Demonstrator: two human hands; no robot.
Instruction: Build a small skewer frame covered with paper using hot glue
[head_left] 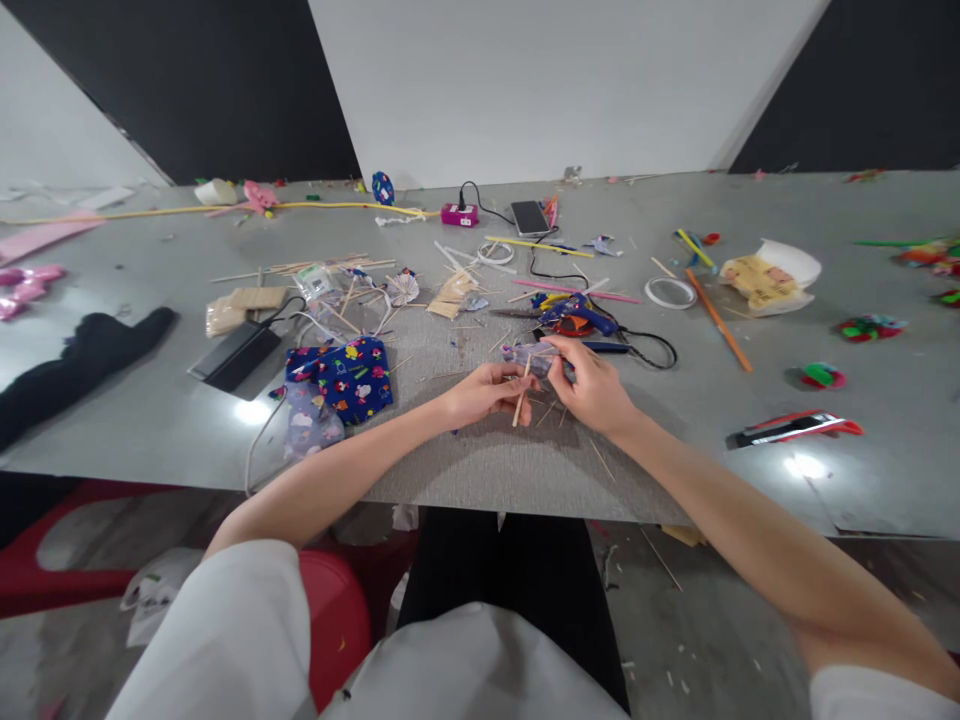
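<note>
- my left hand [484, 392] and right hand [592, 385] meet over the middle of the grey table [465, 470], fingertips almost touching.
- left hand: thumb and fingers pinch a thin wooden stick [520, 398], which slants down towards me with its lower end just above the table.
- right hand: fingers curled in a pinch on a small pale patterned paper piece [534, 353] at the stick's upper end. whether paper and stick actually touch is hidden by my fingers.
- step in hand, as i judge it: lining the paper piece up on the top of the stick, not yet fixed.
- blue hot glue gun [577, 316] lies just beyond my right hand, its black cord trailing off to the right.
- dark blue cartoon-print sheet [341, 378] lies left of my left hand, with loose sticks scattered around it.
- red and black utility knife [795, 427] lies well apart on the right.
- next move, my guess: it calls for a steady left pinch so the stick doesn't roll, and one hand freed to reach for the glue gun without losing the paper's place.
</note>
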